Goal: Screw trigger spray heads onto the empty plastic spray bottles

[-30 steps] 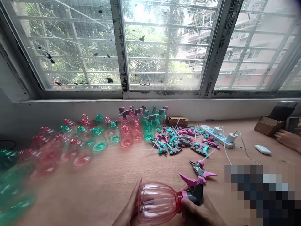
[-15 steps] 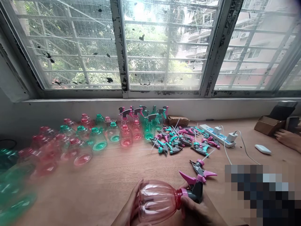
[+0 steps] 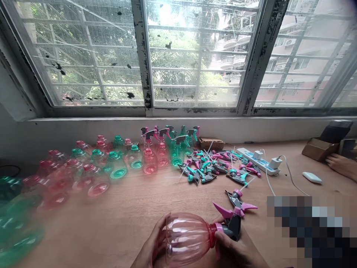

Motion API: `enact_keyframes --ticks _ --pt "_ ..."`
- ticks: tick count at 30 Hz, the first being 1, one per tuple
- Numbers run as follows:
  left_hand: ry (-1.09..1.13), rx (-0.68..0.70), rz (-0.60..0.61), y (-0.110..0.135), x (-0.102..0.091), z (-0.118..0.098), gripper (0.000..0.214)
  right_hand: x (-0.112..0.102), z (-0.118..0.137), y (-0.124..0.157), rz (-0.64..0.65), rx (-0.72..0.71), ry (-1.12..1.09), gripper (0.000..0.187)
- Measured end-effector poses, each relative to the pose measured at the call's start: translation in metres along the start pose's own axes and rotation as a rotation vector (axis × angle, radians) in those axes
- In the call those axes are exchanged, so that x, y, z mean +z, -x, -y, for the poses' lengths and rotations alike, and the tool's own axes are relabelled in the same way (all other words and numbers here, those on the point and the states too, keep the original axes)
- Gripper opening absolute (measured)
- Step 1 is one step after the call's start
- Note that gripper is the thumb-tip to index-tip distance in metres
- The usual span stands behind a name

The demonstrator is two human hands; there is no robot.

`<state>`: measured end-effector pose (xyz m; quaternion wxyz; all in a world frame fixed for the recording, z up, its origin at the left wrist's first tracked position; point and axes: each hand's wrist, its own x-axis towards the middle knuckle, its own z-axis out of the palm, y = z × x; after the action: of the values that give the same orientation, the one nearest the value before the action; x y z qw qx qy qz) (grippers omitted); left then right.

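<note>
A clear pink spray bottle lies sideways between my hands at the bottom centre. My left hand wraps around its round base. My right hand grips the neck, where a grey and pink trigger sprayer head sits on the bottle. A loose pink and grey sprayer head lies on the wooden table just beyond my right hand.
Several capless pink and green bottles stand at the left. Finished bottles line the wall. A pile of sprayer heads lies at centre. A power strip, white object, cardboard box and another person's hand are at the right.
The bottle and both hands have shifted very slightly; my grip on base and neck is unchanged.
</note>
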<state>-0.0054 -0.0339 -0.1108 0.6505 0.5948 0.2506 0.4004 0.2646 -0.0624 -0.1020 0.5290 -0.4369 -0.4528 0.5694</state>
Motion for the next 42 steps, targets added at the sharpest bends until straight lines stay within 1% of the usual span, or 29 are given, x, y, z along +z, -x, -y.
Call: enact_keyframes --ticks 3,5,9,12,16,19,23,25,27,32,36,39,42 --pt "-0.122 -0.012 -0.046 0.001 0.001 -0.001 0.088 0.0 0.0 0.0 -0.013 -0.007 0.005 0.043" --pt "-0.162 -0.027 -0.07 0.001 0.001 -0.001 0.087 0.0 0.0 0.0 -0.019 -0.01 0.012 0.044" --pt "-0.098 -0.013 -0.068 0.001 0.0 0.001 0.094 0.002 0.003 0.0 -0.027 0.002 0.008 0.046" --pt "-0.038 -0.004 -0.054 0.0 0.001 0.001 0.088 0.003 0.002 0.0 -0.029 0.02 -0.005 0.048" --pt "-0.141 0.023 -0.116 -0.001 0.007 -0.001 0.082 0.001 -0.001 -0.001 -0.043 0.003 -0.032 0.046" --pt "-0.204 0.035 -0.119 0.0 0.009 -0.002 0.077 0.001 -0.002 -0.001 -0.041 -0.003 -0.08 0.044" --pt "-0.101 -0.003 -0.077 0.001 0.004 -0.003 0.09 0.003 0.0 -0.001 -0.035 -0.013 -0.097 0.044" --pt "-0.067 -0.027 -0.08 0.001 0.003 -0.002 0.086 0.004 0.001 -0.001 -0.045 -0.01 -0.074 0.045" --pt "-0.087 -0.029 -0.102 0.001 0.003 -0.001 0.082 0.005 0.002 -0.001 -0.061 -0.007 -0.065 0.045" --pt "-0.151 0.036 -0.123 0.001 0.008 0.002 0.076 0.003 0.0 -0.002 -0.06 -0.016 -0.095 0.043" --pt "-0.049 -0.008 -0.094 0.001 0.002 0.004 0.095 0.003 0.001 -0.001 -0.033 -0.023 -0.064 0.042" --pt "-0.006 -0.039 -0.082 0.001 -0.001 0.004 0.087 0.003 0.002 0.0 -0.035 -0.02 -0.015 0.045" --pt "-0.06 -0.019 -0.076 0.0 -0.001 0.003 0.082 0.004 0.003 -0.001 -0.064 -0.01 0.0 0.047"
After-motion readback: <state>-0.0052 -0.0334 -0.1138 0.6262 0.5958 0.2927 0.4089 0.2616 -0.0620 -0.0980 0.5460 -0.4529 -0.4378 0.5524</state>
